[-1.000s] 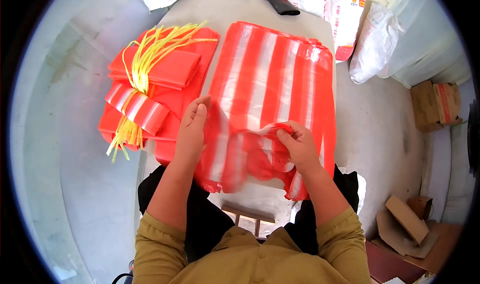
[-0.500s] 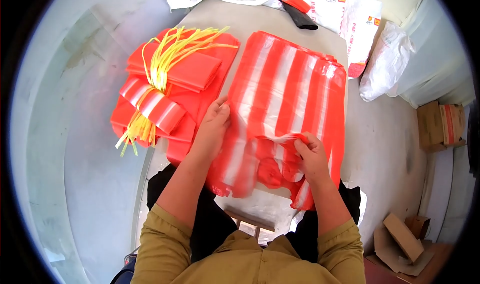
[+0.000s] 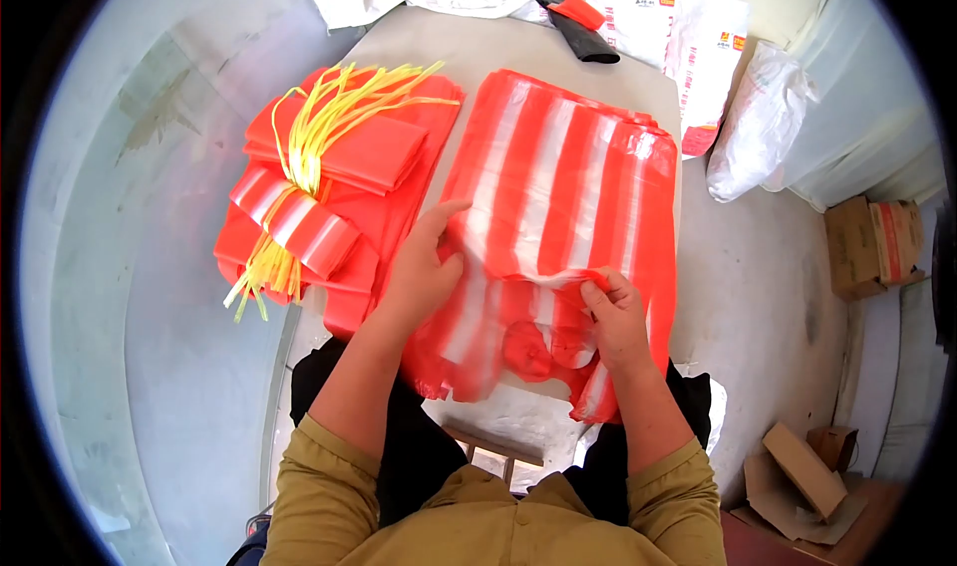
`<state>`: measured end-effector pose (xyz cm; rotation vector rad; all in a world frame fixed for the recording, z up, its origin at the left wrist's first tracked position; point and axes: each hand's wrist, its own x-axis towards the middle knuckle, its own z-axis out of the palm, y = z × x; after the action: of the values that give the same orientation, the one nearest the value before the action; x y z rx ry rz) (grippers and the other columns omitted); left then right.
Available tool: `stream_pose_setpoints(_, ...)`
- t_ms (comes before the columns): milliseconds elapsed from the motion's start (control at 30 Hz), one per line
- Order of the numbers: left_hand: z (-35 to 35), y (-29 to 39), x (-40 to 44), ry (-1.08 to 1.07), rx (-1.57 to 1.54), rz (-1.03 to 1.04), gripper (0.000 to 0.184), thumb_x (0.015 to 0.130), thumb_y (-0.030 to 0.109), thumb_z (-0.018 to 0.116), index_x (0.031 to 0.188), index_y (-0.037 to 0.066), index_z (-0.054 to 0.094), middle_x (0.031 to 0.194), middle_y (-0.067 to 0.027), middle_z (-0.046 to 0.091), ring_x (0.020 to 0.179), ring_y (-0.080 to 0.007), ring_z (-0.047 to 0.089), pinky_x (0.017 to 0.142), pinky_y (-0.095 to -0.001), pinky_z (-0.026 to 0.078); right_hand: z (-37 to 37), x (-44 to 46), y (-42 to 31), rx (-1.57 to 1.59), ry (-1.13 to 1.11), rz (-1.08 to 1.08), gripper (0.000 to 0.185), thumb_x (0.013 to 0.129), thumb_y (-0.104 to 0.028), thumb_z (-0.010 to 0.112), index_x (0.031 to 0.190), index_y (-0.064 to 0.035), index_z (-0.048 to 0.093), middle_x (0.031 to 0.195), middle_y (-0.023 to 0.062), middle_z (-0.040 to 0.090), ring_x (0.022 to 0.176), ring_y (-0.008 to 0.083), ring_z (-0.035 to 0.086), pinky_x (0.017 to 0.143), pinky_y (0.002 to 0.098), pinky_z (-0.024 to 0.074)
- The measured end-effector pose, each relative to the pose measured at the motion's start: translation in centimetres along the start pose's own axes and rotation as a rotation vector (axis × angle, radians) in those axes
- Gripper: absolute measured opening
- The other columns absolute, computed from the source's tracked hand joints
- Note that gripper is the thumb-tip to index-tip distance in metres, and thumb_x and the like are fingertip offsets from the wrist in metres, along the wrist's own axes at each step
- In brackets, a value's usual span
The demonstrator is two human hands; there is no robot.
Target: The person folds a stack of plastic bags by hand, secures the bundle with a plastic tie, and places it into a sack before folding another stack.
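Note:
A stack of red-and-white striped plastic bags (image 3: pixel 558 177) lies on the table, its near end hanging over the front edge. My right hand (image 3: pixel 613 317) pinches the lifted edge of the top bag near the stack's lower right. My left hand (image 3: pixel 429 267) rests at the stack's left edge, thumb and fingers apart, holding nothing. Left of it are folded red bags (image 3: pixel 364 147) and a rolled striped bundle (image 3: pixel 294 220). Yellow ties (image 3: pixel 309 138) lie across the red bags and the bundle.
White printed sacks (image 3: pixel 628 18) line the table's far edge (image 3: pixel 469 38), with a black and red item (image 3: pixel 578 33) beside them. A white bag (image 3: pixel 763 123) stands at the right. Cardboard boxes (image 3: pixel 872 247) are on the right, and an opened carton (image 3: pixel 802 476) lies lower right.
My left hand's fingers have spread apart at the stack's left edge. My right hand keeps its pinch on the bag edge. The whole view has shifted slightly.

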<state>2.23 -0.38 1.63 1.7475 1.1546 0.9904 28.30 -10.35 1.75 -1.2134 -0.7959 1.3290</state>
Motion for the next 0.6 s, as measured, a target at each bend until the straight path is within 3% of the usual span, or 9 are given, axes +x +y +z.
stream_pose_setpoints(133,0.2,1.4,0.5,0.001,0.159,0.133,0.051,0.08,-0.01,0.06,0.129,0.006,0.065,0.113,-0.0126,0.059,0.108,-0.029,0.059,0.097,-0.0344,0.049,0.0,-0.1,-0.3,-0.008,0.004,-0.013,0.017,0.101,-0.011,0.066,0.114,-0.0026,0.071,0.103,0.0019,0.072,0.094,0.0094,0.065,0.084,0.0265,0.0529)
stream_pose_setpoints(233,0.9,1.9,0.9,0.009,0.145,0.054,0.047,0.079,-0.01,0.063,0.121,0.008,0.071,0.114,-0.0157,0.057,0.114,-0.0347,0.057,0.099,-0.0388,0.048,-0.4,0.1,-0.1,0.018,0.01,-0.047,0.017,0.1,-0.01,0.066,0.114,-0.0024,0.072,0.102,0.002,0.072,0.094,0.0095,0.065,0.084,0.0267,0.0529)
stream_pose_setpoints(333,1.6,2.5,1.0,0.115,0.364,0.106,0.038,0.078,-0.006,0.068,0.113,0.009,0.074,0.121,-0.0157,0.057,0.12,-0.0364,0.054,0.102,-0.044,0.047,-0.4,0.0,-0.4,0.011,0.009,-0.046,0.017,0.1,-0.009,0.066,0.114,-0.0021,0.071,0.104,0.0024,0.072,0.096,0.0097,0.065,0.085,0.0271,0.0528)
stream_pose_setpoints(433,2.2,2.6,1.3,0.234,0.586,0.307,0.03,0.077,0.0,0.073,0.105,0.011,0.075,0.134,-0.0149,0.055,0.131,-0.0375,0.05,0.107,-0.0538,0.043,-0.2,-0.4,-0.6,-0.001,0.01,0.0,0.017,0.1,-0.009,0.067,0.115,-0.0013,0.071,0.106,0.0025,0.072,0.098,0.0101,0.066,0.087,0.0274,0.0531)
stream_pose_setpoints(533,2.4,3.1,1.2,0.139,0.809,0.497,0.039,0.066,0.003,0.083,0.102,0.014,0.074,0.136,-0.0089,0.06,0.135,-0.0346,0.051,0.113,-0.0602,0.038,0.2,-0.9,-1.9,-0.105,-0.062,-0.015,0.021,0.099,-0.008,0.066,0.118,-0.0004,0.07,0.111,0.004,0.072,0.102,0.0111,0.066,0.088,0.0278,0.0539)
stream_pose_setpoints(600,2.5,2.3,1.6,0.074,0.795,0.497,0.039,0.064,0.004,0.084,0.1,0.015,0.073,0.126,-0.0051,0.066,0.135,-0.033,0.053,0.113,-0.063,0.036,-0.9,-0.8,-2.2,-0.198,-0.163,-0.063,0.022,0.1,-0.01,0.067,0.12,-0.0011,0.07,0.113,0.0036,0.071,0.105,0.0119,0.065,0.093,0.0299,0.0524)
